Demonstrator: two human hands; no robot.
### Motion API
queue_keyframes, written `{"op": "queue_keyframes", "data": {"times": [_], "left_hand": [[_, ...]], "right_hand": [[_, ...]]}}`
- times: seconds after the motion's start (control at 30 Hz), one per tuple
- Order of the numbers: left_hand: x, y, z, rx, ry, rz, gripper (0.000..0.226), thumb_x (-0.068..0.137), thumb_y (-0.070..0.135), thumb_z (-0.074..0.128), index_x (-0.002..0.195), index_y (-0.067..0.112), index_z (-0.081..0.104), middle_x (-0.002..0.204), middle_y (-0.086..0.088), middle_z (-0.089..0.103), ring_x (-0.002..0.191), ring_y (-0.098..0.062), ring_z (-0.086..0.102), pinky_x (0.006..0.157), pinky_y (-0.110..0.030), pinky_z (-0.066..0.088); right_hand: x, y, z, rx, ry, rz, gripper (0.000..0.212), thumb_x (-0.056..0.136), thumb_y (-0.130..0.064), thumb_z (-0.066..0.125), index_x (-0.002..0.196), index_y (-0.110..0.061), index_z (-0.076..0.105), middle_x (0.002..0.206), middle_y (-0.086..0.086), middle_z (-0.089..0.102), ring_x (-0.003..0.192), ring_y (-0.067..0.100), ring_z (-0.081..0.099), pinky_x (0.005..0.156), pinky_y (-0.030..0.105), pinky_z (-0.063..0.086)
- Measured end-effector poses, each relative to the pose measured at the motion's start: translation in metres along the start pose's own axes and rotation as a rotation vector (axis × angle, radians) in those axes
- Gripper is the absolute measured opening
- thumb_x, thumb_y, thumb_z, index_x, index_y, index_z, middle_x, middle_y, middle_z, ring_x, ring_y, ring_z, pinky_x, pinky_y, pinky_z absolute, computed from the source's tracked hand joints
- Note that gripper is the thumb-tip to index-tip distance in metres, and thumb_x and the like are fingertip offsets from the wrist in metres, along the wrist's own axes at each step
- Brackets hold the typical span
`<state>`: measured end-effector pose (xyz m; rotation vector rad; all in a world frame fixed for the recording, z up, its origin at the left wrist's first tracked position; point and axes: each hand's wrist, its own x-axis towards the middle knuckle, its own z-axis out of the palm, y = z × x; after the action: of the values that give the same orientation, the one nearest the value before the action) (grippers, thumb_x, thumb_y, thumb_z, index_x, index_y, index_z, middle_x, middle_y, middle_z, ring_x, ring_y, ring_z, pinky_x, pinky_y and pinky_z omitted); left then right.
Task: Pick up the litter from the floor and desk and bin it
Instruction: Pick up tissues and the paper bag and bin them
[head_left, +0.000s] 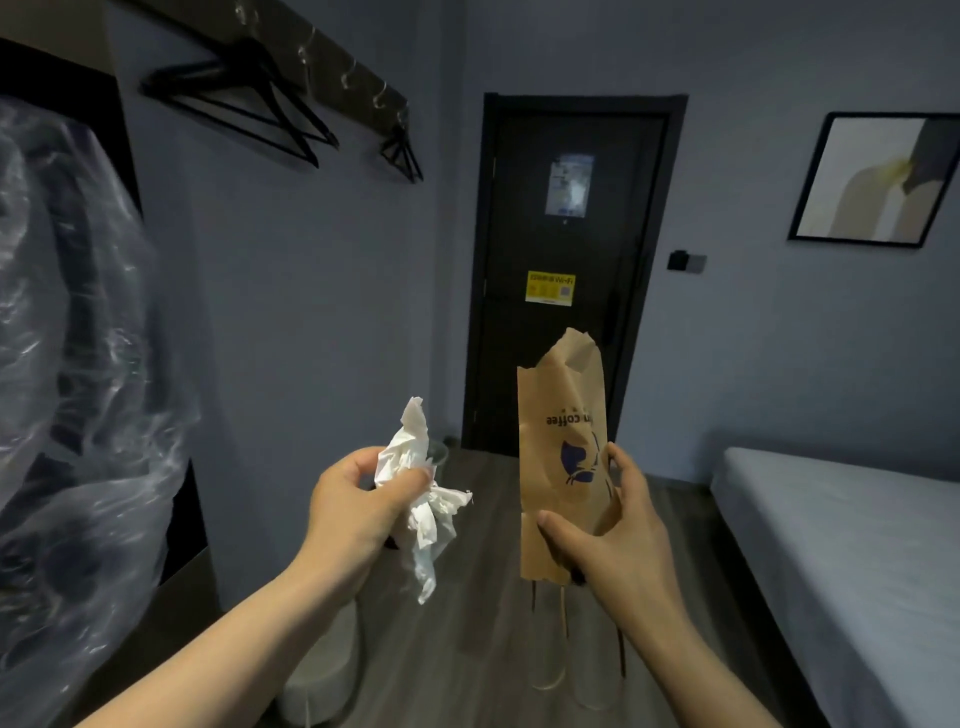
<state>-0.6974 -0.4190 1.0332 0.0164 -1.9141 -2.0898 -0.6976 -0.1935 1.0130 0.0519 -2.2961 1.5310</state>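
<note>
The crumpled tissue (423, 499) is gripped by the curled fingers (405, 480) of the left hand (353, 499), and the paper bag (563, 457), long axis upright, is pinched by the right hand (618, 525), both held level above the floor (483, 597), with no bin positively identified ahead.

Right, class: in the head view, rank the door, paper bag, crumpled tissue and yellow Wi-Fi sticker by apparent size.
1. door
2. paper bag
3. crumpled tissue
4. yellow Wi-Fi sticker
The middle two are near the camera, so real sizes may differ.
</note>
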Motion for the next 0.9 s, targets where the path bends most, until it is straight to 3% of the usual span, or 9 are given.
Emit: {"op": "queue_keyframes", "data": {"times": [0.1, 0.2, 0.3, 0.4, 0.47, 0.73, 0.9], "left_hand": [[0.046, -0.02, 0.027, -0.011, 0.006, -0.019, 0.021, 0.066, 0.033, 0.079, 0.078, 0.02, 0.069, 0.078, -0.021, 0.069, 0.074, -0.044, 0.065, 0.063, -0.048, 0.049], [0.096, -0.035, 0.056, -0.022, 0.041, -0.028, 0.025, 0.06, 0.032, 0.081, 0.078, 0.019, 0.07, 0.075, -0.015, 0.069, 0.075, -0.04, 0.066, 0.079, -0.058, 0.052], [0.145, -0.048, 0.084, 0.032, 0.064, -0.009, 0.015, 0.069, 0.023, 0.08, 0.076, 0.016, 0.069, 0.07, -0.009, 0.07, 0.066, -0.025, 0.067, 0.068, -0.042, 0.052], [0.187, -0.066, 0.105, 0.054, 0.104, 0.003, 0.012, 0.08, 0.012, 0.074, 0.084, 0.005, 0.066, 0.064, -0.004, 0.068, 0.053, -0.013, 0.063, 0.052, -0.022, 0.047], [0.214, -0.08, 0.112, 0.061, 0.123, -0.013, 0.013, 0.081, 0.011, 0.073, 0.086, 0.003, 0.065, 0.061, -0.002, 0.066, 0.049, -0.009, 0.06, 0.045, -0.017, 0.044], [0.337, -0.134, 0.123, 0.125, 0.168, -0.053, 0.016, 0.08, 0.015, 0.073, 0.09, 0.004, 0.068, 0.077, -0.016, 0.072, 0.055, -0.017, 0.063, 0.054, -0.029, 0.044], [0.431, -0.168, 0.119, 0.127, 0.206, -0.068, 0.029, 0.069, 0.027, 0.077, 0.087, 0.006, 0.069, 0.08, -0.019, 0.072, 0.067, -0.03, 0.067, 0.06, -0.034, 0.048]], "right_hand": [[0.054, 0.027, 0.0, -0.006, 0.005, -0.019, 0.099, 0.069, -0.039, 0.082, 0.146, -0.043, 0.02, 0.104, -0.04, 0.04, 0.092, -0.008, 0.051, 0.08, 0.04, 0.059], [0.114, 0.053, -0.004, -0.01, -0.002, -0.041, 0.097, 0.071, -0.038, 0.081, 0.147, -0.041, 0.02, 0.101, -0.04, 0.039, 0.088, -0.01, 0.05, 0.075, 0.031, 0.058], [0.17, 0.077, -0.008, -0.004, -0.023, -0.031, 0.097, 0.072, -0.036, 0.081, 0.147, -0.039, 0.02, 0.102, -0.037, 0.043, 0.088, -0.01, 0.051, 0.068, 0.018, 0.051], [0.222, 0.099, -0.009, -0.024, -0.059, -0.035, 0.096, 0.072, -0.037, 0.081, 0.147, -0.039, 0.021, 0.11, -0.031, 0.048, 0.091, -0.007, 0.053, 0.072, 0.02, 0.053], [0.251, 0.113, -0.005, -0.027, -0.078, -0.024, 0.096, 0.072, -0.038, 0.08, 0.147, -0.039, 0.021, 0.119, -0.026, 0.049, 0.095, -0.004, 0.054, 0.073, 0.023, 0.054], [0.375, 0.169, 0.042, -0.019, -0.144, -0.014, 0.094, 0.072, -0.032, 0.081, 0.147, -0.037, 0.024, 0.109, -0.033, 0.048, 0.091, -0.01, 0.053, 0.064, 0.014, 0.048], [0.465, 0.2, 0.09, -0.079, -0.171, -0.001, 0.094, 0.072, -0.033, 0.08, 0.147, -0.037, 0.022, 0.117, -0.025, 0.051, 0.093, -0.005, 0.056, 0.066, 0.018, 0.052]]}}
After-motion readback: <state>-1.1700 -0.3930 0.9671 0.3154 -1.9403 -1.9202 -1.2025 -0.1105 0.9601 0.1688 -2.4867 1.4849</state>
